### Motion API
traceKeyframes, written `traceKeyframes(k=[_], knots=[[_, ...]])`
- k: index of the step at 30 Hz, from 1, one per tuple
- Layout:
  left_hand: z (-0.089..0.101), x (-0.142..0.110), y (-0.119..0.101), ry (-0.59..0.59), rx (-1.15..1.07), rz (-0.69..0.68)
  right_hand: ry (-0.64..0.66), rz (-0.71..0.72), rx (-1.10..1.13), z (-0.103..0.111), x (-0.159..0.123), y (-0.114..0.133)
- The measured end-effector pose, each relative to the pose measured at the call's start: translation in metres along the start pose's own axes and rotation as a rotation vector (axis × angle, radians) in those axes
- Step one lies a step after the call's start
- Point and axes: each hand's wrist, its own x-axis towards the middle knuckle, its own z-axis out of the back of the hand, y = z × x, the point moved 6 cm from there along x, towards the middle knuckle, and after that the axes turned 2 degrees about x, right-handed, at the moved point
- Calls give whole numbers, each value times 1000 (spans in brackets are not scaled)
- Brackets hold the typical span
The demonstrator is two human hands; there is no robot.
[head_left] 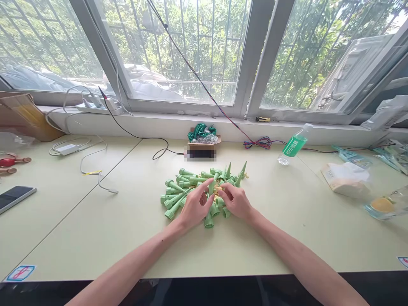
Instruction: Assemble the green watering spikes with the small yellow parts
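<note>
A heap of green plastic watering spikes (174, 199), each a tapered cone with a ribbed round end, lies at the middle of the table. Over the heap, my left hand (197, 204) is closed on one green spike (211, 187), held between thumb and fingers. Close beside it, my right hand (235, 199) pinches a small yellow valve piece (218, 188) against the held spike; whether it is seated in the spike I cannot tell. Several spikes at the back right point upward, with a yellow piece (245, 175) by them. My hands hide part of the heap.
Behind the heap stands a small cardboard box (204, 146) with green and clear wrapping. A bottle with a green label (293, 144) and a tissue pack (346, 179) are to the right. A phone (15, 198), white cables (95, 163) and a carton (32, 117) are to the left.
</note>
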Motion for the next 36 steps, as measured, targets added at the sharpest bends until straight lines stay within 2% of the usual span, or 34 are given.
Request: traceKeyframes(k=[24, 36], knots=[[0, 0, -1, 16, 35, -15, 37, -26, 11, -2, 0, -6], [-2, 0, 3, 3, 44, -27, -15, -28, 42, -3, -2, -3]])
